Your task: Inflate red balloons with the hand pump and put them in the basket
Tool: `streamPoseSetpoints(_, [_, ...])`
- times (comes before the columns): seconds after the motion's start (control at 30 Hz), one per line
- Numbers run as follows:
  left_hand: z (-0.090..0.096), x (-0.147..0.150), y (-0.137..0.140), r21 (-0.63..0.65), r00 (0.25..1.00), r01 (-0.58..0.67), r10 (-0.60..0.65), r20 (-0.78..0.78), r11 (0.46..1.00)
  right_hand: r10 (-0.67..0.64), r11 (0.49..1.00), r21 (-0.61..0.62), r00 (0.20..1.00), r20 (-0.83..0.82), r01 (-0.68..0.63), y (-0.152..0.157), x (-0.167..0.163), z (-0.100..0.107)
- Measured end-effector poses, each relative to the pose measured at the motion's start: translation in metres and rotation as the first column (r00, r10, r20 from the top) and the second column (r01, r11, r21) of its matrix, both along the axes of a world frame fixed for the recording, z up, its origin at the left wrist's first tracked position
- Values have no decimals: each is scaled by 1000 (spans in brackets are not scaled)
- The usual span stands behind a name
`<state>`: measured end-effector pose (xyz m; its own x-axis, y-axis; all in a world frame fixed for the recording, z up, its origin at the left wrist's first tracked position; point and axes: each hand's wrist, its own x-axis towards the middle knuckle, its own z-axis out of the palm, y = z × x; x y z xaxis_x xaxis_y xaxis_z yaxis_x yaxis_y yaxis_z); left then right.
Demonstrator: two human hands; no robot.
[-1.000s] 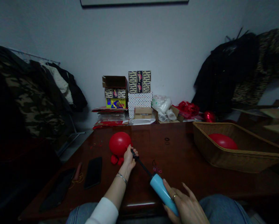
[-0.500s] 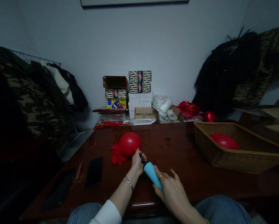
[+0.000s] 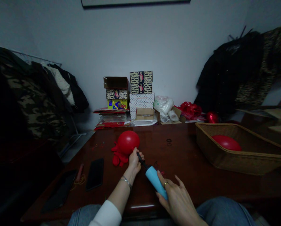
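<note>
Brown wooden table [image 3: 185, 169]: left hand [image 3: 134, 159] clamps black nozzle [image 3: 140, 157], fingertips against round red balloon [image 3: 128, 141]; right hand [image 3: 178, 195] wraps blue cylinder [image 3: 155, 180]; slack might leak.

Clock directions run from the seat. Just short of twelve, the red balloon [image 3: 128, 141] looks like smooth rubber with a soft sheen. The blue balloon pump [image 3: 155, 180] has a smooth plastic barrel, more satin than glossy. Beneath, the tabletop [image 3: 185, 153] is polished, dark reddish-brown wood (its near edge catches a white streak of light). At two o'clock, the basket [image 3: 227, 160] is rough woven wicker. The bracelet [image 3: 126, 182] is shiny metal, the jeans [image 3: 225, 209] matt denim.
</note>
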<state>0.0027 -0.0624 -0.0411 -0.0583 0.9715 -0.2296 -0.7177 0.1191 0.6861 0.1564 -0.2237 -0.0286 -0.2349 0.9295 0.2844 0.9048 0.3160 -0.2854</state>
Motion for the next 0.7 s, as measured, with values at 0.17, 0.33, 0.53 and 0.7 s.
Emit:
streamPoseSetpoints(0.17, [6,-14,6,4,999,-28,28,24,1000,64,994,92,998,14,-65,-16,26,-22])
streamPoseSetpoints(0.33, [8,-20,7,-2,998,-48,48,45,999,111,984,136,993,45,-116,-26,41,-30])
streamPoseSetpoints(0.53, [4,-15,7,2,997,-37,37,66,999,70,995,69,997,20,-71,-20,34,-19])
streamPoseSetpoints(0.7, [-5,0,0,-3,999,-24,25,34,1000,16,1000,1,1000,26,-16,-7,18,-1])
